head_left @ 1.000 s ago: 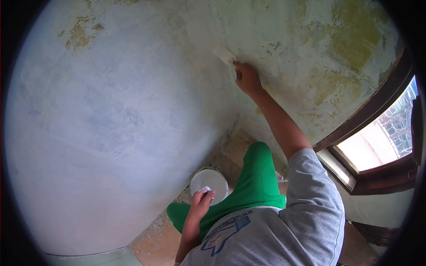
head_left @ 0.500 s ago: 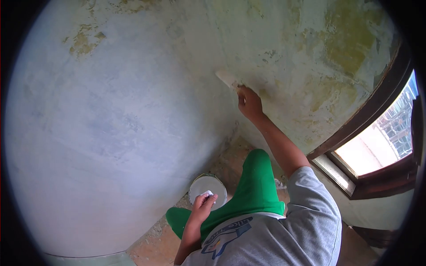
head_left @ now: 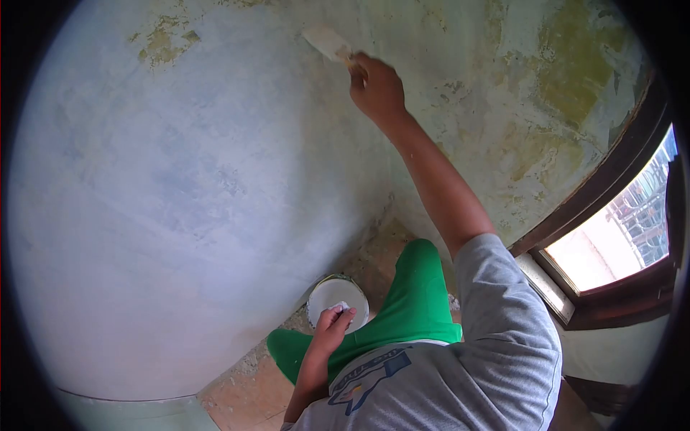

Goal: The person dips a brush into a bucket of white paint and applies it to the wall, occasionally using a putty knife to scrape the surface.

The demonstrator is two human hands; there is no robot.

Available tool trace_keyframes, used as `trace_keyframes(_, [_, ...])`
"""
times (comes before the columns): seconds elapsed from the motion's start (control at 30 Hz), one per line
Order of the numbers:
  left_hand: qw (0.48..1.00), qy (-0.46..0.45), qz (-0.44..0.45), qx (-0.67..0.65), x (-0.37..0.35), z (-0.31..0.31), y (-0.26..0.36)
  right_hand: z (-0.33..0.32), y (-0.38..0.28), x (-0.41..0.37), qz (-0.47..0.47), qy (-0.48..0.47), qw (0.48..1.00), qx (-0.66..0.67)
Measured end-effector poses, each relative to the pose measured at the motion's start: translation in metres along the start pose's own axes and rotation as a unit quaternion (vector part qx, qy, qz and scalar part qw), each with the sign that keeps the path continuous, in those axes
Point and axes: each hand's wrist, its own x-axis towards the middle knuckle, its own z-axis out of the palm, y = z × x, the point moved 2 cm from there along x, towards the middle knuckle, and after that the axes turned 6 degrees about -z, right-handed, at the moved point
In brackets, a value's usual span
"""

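My right hand (head_left: 379,87) is raised to the wall near the corner, its fingers closed round the handle of a pale, flat-bladed scraper (head_left: 327,43). The blade points up and left and lies at the wall's surface. Low in the view, my left hand (head_left: 332,328) pinches a small whitish lump (head_left: 341,307), too small to identify. It is above a round white bucket (head_left: 329,293), whose contents look pale and smooth.
A patchy wall (head_left: 532,158) with yellow-green areas meets a whitish wall (head_left: 180,237) at the corner. At the right is a dark-framed window (head_left: 618,309). Brownish floor tiles (head_left: 248,395) show below, beside my legs in green trousers (head_left: 420,294).
My right hand has moved up and left along the wall with the scraper. My left hand stays nearly in place above the bucket, still closed on the lump.
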Motion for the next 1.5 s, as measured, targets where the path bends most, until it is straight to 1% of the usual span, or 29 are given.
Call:
trace_keyframes(0.07, [1.0, -0.003, -0.013, 0.017, -0.003, 0.001, 0.0, 0.015, 0.021, -0.045, -0.002, 0.029, 1.0, -0.01])
trace_keyframes(0.2, [1.0, -0.003, -0.024, 0.009, -0.007, -0.008, -0.007, 0.03, 0.063, -0.141, 0.056, -0.042, 0.996, -0.052])
trace_keyframes(0.23, [1.0, -0.008, -0.023, -0.001, -0.006, -0.011, -0.009, 0.033, 0.074, -0.164, 0.058, -0.042, 0.996, -0.053])
trace_keyframes(0.27, [1.0, -0.013, -0.023, -0.012, -0.006, -0.012, -0.01, 0.036, 0.084, -0.185, 0.08, -0.074, 0.992, -0.063])
trace_keyframes(0.3, [1.0, -0.013, -0.023, -0.012, -0.006, -0.011, -0.01, 0.036, 0.089, -0.199, 0.102, -0.105, 0.987, -0.073])
trace_keyframes(0.33, [1.0, -0.007, -0.023, -0.017, -0.007, -0.01, -0.009, 0.03, 0.088, -0.207, 0.103, -0.105, 0.986, -0.073])
trace_keyframes(0.4, [1.0, -0.001, -0.022, -0.02, -0.007, -0.009, -0.007, 0.025, 0.085, -0.219, 0.15, -0.134, 0.976, -0.079])
trace_keyframes(0.43, [1.0, 0.001, -0.023, -0.017, -0.008, -0.009, -0.007, 0.021, 0.077, -0.22, 0.15, -0.129, 0.977, -0.078])
trace_keyframes(0.5, [1.0, 0.004, -0.019, -0.015, -0.007, -0.009, -0.007, 0.011, 0.065, -0.216, 0.22, -0.105, 0.97, -0.003])
trace_keyframes(0.53, [0.999, 0.006, -0.024, -0.025, -0.007, -0.008, -0.007, 0.007, 0.058, -0.206, 0.215, -0.103, 0.971, -0.002])
trace_keyframes(0.6, [0.999, 0.011, -0.028, -0.037, -0.006, -0.006, -0.008, 0.002, 0.039, -0.185, 0.175, -0.07, 0.98, 0.057])
trace_keyframes(0.63, [0.999, 0.012, -0.026, -0.041, -0.005, -0.006, -0.011, -0.002, 0.027, -0.17, 0.172, -0.073, 0.981, 0.058])
trace_keyframes(0.7, [1.0, 0.019, 0.007, 0.014, -0.002, -0.007, -0.016, 0.001, 0.004, -0.136, 0.139, -0.043, 0.982, 0.122])
trace_keyframes(0.73, [1.0, 0.02, 0.009, 0.014, -0.004, -0.005, -0.012, 0.011, 0.0, -0.126, 0.137, -0.043, 0.982, 0.123])
trace_keyframes(0.8, [0.996, 0.017, 0.013, 0.083, -0.01, -0.004, -0.002, 0.026, -0.011, -0.104, 0.057, 0.044, 0.984, 0.163])
trace_keyframes(0.83, [0.996, 0.019, 0.017, 0.085, -0.011, -0.005, 0.0, 0.035, -0.011, -0.094, 0.055, 0.047, 0.984, 0.165])
trace_keyframes(0.87, [0.996, 0.015, 0.018, 0.086, -0.013, -0.007, -0.001, 0.044, -0.013, -0.085, 0.023, 0.052, 0.982, 0.181])
trace_keyframes(0.9, [0.996, 0.011, 0.019, 0.087, -0.014, -0.009, -0.001, 0.053, -0.012, -0.081, -0.008, 0.058, 0.979, 0.196])
trace_keyframes(0.97, [0.996, 0.014, 0.019, 0.083, -0.015, -0.015, -0.005, 0.067, -0.007, -0.084, -0.018, 0.065, 0.98, 0.185])
trace_keyframes(1.03, [0.998, 0.026, -0.004, 0.058, -0.013, -0.022, -0.015, 0.076, -0.001, -0.095, -0.028, 0.068, 0.982, 0.171])
trace_keyframes(1.1, [0.999, 0.031, -0.007, 0.043, -0.011, -0.025, -0.021, 0.074, 0.009, -0.116, 0.012, 0.042, 0.991, 0.128])
trace_keyframes(1.13, [0.999, 0.037, -0.011, 0.028, -0.01, -0.026, -0.023, 0.069, 0.012, -0.124, 0.012, 0.04, 0.991, 0.126])
trace_keyframes(1.2, [0.999, 0.024, -0.017, 0.022, -0.007, -0.027, -0.022, 0.059, 0.02, -0.141, 0.078, -0.047, 0.991, 0.096])
trace_keyframes(1.3, [1.0, 0.011, -0.018, 0.02, -0.002, -0.019, -0.015, 0.04, 0.024, -0.156, 0.092, -0.07, 0.992, 0.056])
trace_keyframes(1.33, [1.0, 0.01, -0.011, 0.023, -0.001, -0.017, -0.011, 0.033, 0.025, -0.158, 0.095, -0.071, 0.991, 0.054])
trace_keyframes(1.4, [1.0, 0.008, -0.003, 0.026, 0.002, -0.015, -0.005, 0.022, 0.024, -0.16, 0.14, -0.108, 0.981, 0.081])
trace_keyframes(1.43, [1.0, 0.009, 0.009, 0.029, 0.003, -0.014, -0.001, 0.016, 0.02, -0.16, 0.142, -0.108, 0.981, 0.081])
trace_keyframes(1.5, [1.0, 0.009, 0.012, 0.021, 0.004, -0.014, 0.007, 0.006, 0.015, -0.165, 0.21, -0.079, 0.964, 0.142])
